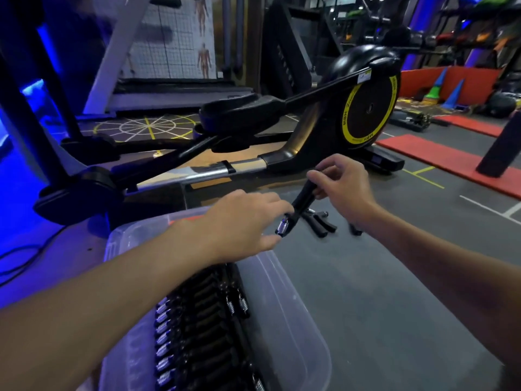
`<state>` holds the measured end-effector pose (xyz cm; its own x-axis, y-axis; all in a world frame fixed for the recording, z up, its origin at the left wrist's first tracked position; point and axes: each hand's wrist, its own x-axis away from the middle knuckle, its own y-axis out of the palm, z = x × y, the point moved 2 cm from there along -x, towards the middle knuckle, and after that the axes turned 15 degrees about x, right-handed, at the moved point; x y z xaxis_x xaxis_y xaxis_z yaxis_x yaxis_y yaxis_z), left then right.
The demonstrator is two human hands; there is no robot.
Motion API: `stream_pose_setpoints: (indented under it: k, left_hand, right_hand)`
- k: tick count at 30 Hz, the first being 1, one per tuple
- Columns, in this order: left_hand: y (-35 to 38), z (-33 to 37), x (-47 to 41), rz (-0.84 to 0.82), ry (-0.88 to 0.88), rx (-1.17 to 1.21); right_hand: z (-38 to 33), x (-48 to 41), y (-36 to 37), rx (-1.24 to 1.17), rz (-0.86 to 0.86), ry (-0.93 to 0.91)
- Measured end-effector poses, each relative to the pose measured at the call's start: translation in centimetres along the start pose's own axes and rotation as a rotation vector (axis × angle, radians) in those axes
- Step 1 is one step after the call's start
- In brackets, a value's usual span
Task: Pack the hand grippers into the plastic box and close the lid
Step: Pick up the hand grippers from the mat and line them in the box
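A clear plastic box [284,303] lies on the gym floor at the lower middle, with several black hand grippers [197,314] lined up in a row inside it. My right hand [342,186] pinches the upper handle of a black hand gripper [300,203] held in the air above the box's far end. My left hand [245,221] reaches to the same gripper, its fingertips at the metal spring end. More loose hand grippers [324,222] lie on the floor just beyond, partly hidden by my right wrist. No lid is visible.
A black and yellow exercise machine [363,108] stands right behind the box, its silver rail [214,172] close to the box's far end. Red mats [439,156] lie on the grey floor at the right. A black cable [25,258] runs at the left.
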<state>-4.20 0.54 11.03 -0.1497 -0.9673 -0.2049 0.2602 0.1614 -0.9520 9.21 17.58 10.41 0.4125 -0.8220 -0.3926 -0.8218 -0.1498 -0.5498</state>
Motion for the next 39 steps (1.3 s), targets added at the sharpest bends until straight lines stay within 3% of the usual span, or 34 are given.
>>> stream_pose_setpoints:
  k: [8,13,25,31,39]
  left_hand:
    - [-0.8,0.7,5.4,0.073,-0.038,0.101]
    - [0.6,-0.2,7.4,0.072,-0.1,0.348]
    - [2.0,-0.8,6.6,0.1,-0.059,0.417]
    - [1.8,-0.2,6.4,0.235,-0.101,0.521]
    - [2.0,-1.0,6.8,0.509,-0.357,0.763]
  right_hand:
    - [-5.7,6.3,2.3,-0.062,-0.289,-0.145]
    - [-5.4,7.3,3.0,-0.124,-0.314,-0.111]
    - [-3.7,7.6,3.6,-0.166,-0.386,-0.038]
    - [-3.1,8.1,3.0,-0.079,-0.472,-0.041]
    - [-2.3,12.0,2.4,0.048,-0.87,-0.075]
